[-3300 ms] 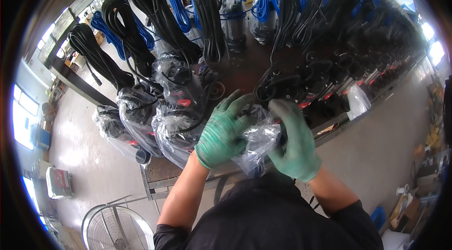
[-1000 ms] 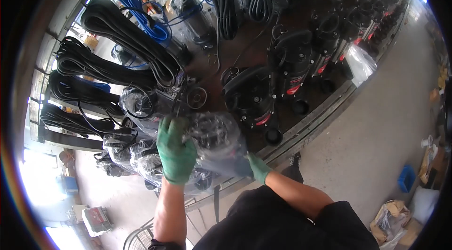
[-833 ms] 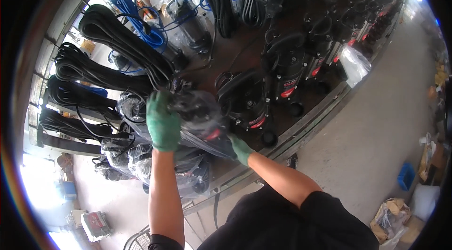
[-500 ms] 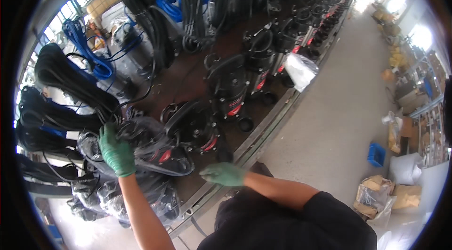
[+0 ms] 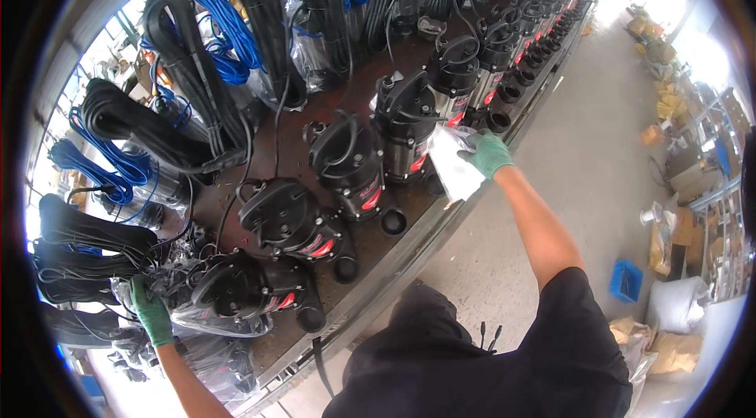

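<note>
My right hand (image 5: pixel 490 155), in a green glove, is closed on the edge of a white plastic bag stack (image 5: pixel 454 174) lying against the pumps by the table's front edge. Far to the left, my green-gloved left hand (image 5: pixel 152 314) is closed at the clear plastic bag (image 5: pixel 209 322) around a pump; its fingertips are partly hidden. Beside that bag an unbagged black submersible pump (image 5: pixel 236 288) with a red-marked steel body leans on the table. More bare pumps, such as one pump (image 5: pixel 293 219) and another pump (image 5: pixel 346 162), stand in a row to the right.
Bundled black cables (image 5: pixel 185 63) and blue cables (image 5: pixel 228 24) stand behind the pumps. The long table (image 5: pixel 386 264) has a metal front edge. Across the grey aisle floor (image 5: pixel 543 182) are a blue bin (image 5: pixel 626 280), a white sack (image 5: pixel 677 304) and shelving (image 5: pixel 720 205).
My right hand has reached forward and right and taken hold of the white plastic bags. The view has shifted along the row; my left hand stays by the bagged pump.
</note>
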`<state>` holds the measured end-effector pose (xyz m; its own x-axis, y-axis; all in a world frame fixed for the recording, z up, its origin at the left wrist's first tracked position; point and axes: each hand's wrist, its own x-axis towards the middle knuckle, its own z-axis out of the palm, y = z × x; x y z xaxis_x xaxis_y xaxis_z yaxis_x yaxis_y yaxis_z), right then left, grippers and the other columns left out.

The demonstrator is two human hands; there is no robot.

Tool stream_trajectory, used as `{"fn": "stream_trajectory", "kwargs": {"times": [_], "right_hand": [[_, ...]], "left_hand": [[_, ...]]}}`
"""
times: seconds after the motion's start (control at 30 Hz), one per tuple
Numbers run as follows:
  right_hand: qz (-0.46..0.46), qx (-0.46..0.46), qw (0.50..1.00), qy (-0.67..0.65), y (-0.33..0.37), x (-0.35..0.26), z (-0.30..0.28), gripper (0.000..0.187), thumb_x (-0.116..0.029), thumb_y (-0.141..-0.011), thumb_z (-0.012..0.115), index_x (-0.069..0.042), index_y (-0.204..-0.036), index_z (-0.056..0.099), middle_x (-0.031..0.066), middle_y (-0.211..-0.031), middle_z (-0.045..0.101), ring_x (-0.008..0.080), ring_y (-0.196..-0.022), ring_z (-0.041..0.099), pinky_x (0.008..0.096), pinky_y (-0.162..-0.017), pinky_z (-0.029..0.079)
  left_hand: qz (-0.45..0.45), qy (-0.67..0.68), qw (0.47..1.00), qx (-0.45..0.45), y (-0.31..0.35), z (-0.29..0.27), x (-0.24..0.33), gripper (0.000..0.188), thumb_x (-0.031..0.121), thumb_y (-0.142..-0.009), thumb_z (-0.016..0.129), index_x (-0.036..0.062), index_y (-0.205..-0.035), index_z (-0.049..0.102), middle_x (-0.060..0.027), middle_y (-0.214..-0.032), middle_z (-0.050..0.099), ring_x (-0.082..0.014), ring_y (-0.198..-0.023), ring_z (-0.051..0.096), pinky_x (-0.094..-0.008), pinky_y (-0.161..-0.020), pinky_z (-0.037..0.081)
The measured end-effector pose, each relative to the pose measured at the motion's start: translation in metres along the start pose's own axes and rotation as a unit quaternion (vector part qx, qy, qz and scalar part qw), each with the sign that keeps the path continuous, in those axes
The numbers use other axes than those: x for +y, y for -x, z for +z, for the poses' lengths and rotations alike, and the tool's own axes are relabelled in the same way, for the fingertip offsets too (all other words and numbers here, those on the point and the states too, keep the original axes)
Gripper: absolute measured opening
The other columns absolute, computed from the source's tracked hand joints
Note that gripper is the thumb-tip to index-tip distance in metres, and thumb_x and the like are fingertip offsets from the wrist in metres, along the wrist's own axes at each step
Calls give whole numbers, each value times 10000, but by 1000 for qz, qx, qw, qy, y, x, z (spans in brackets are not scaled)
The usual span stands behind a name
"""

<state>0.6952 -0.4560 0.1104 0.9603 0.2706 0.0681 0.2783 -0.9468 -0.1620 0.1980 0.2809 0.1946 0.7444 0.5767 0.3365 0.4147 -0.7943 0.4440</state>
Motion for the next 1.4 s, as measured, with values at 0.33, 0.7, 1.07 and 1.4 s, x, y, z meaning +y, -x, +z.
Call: {"fn": "stream_trajectory", "kwargs": {"times": [0.33,0.7,1.07,1.4], "right_hand": [[-194,42,980,15,-63,-9,-62,158,-196,-925,666,-107,-1027,747,91,-1117,704,335,-1049,681,446,-903,566],[-171,414,843,-297,8,-54,-244,196,-218,-1083,554,-49,-1148,630,159,-950,699,348,-860,694,394,-780,536],[-267,204,838,-430,171,-115,-164,179,-236,-1045,610,-62,-1069,577,48,-914,642,144,-814,602,318,-692,511],[-34,68,504,-860,200,-132,-145,206,-261,-989,663,-85,-975,559,67,-927,632,184,-817,598,355,-712,519]], "left_hand": [[-129,80,981,117,75,-12,166,663,68,-941,565,92,-1586,413,-88,-1600,461,-262,-1458,436,-412,-1200,356],[-255,293,919,-70,233,136,278,257,40,-940,669,12,-1196,668,-66,-1048,704,-176,-780,641,-315,-684,544],[-216,682,486,-502,139,257,495,769,547,-1036,598,39,-1580,404,-125,-1557,501,-260,-1404,495,-409,-1175,416],[-243,772,446,-381,157,279,487,544,233,-989,689,36,-1472,534,-71,-1348,655,-201,-1245,612,-379,-1017,530]]}}
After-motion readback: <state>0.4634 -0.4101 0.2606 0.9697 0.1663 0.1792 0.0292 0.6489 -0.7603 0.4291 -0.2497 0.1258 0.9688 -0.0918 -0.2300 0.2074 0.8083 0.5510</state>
